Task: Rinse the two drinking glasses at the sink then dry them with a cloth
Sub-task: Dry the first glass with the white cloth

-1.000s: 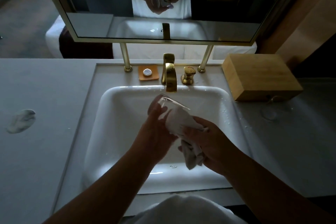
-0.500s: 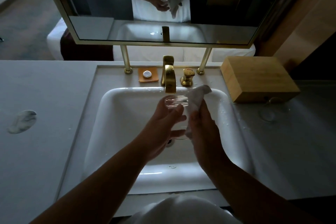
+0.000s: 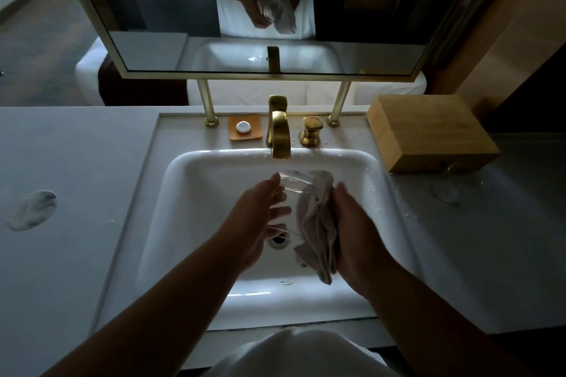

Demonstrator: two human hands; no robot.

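Over the white sink (image 3: 196,193), my left hand (image 3: 254,217) grips a clear drinking glass (image 3: 291,185), held upright with its rim below the gold faucet (image 3: 280,135). My right hand (image 3: 355,229) holds a crumpled white cloth (image 3: 315,223) pressed against the glass's right side; the cloth hangs down past my palm. A second clear glass (image 3: 444,193) stands on the counter to the right of the sink, in front of the wooden box, faint in the dim light.
A wooden box (image 3: 428,131) sits at the back right of the counter. An orange soap dish (image 3: 245,128) and a gold tap handle (image 3: 311,130) flank the faucet. A mirror (image 3: 245,9) hangs above. A round marbled dish (image 3: 30,210) lies on the left counter.
The cloth, held at the glass's mouth a second ago, now wraps the glass's right side. Both hands have shifted slightly and the glass stands more upright.
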